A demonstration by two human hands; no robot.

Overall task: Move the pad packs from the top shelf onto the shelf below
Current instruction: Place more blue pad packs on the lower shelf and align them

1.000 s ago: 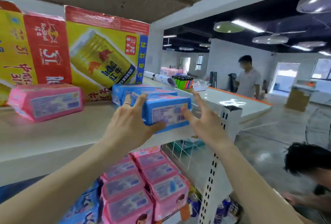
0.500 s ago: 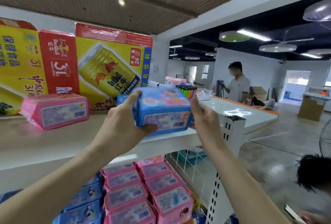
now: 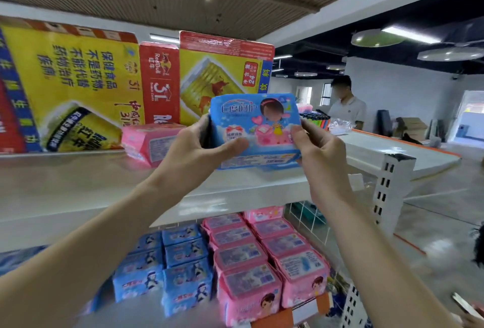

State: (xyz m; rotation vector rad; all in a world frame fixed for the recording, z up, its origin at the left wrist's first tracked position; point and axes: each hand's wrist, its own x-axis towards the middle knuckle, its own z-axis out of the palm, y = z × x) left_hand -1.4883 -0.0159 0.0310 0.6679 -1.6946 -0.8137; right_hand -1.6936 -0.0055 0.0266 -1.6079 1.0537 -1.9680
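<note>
- Right now a blue plastic pad pack with a cartoon girl print is held up over the front part of the white top shelf board, printed face tilted toward the camera (can't tell if its lower edge touches the board).
- Left hand grips the pack's left end, thumb laid across the lower front, fingers curled behind.
- Right hand grips the right end, thumb on the front, fingers wrapped round the side.
- One pink plastic pad pack lies on the top shelf just left of the left hand, near the yellow-and-red drink cartons standing at the back.
- Shelf below carries rows of blue packs on the left and pink packs on the right.
- Person in a white shirt stands at a counter in the background.
</note>
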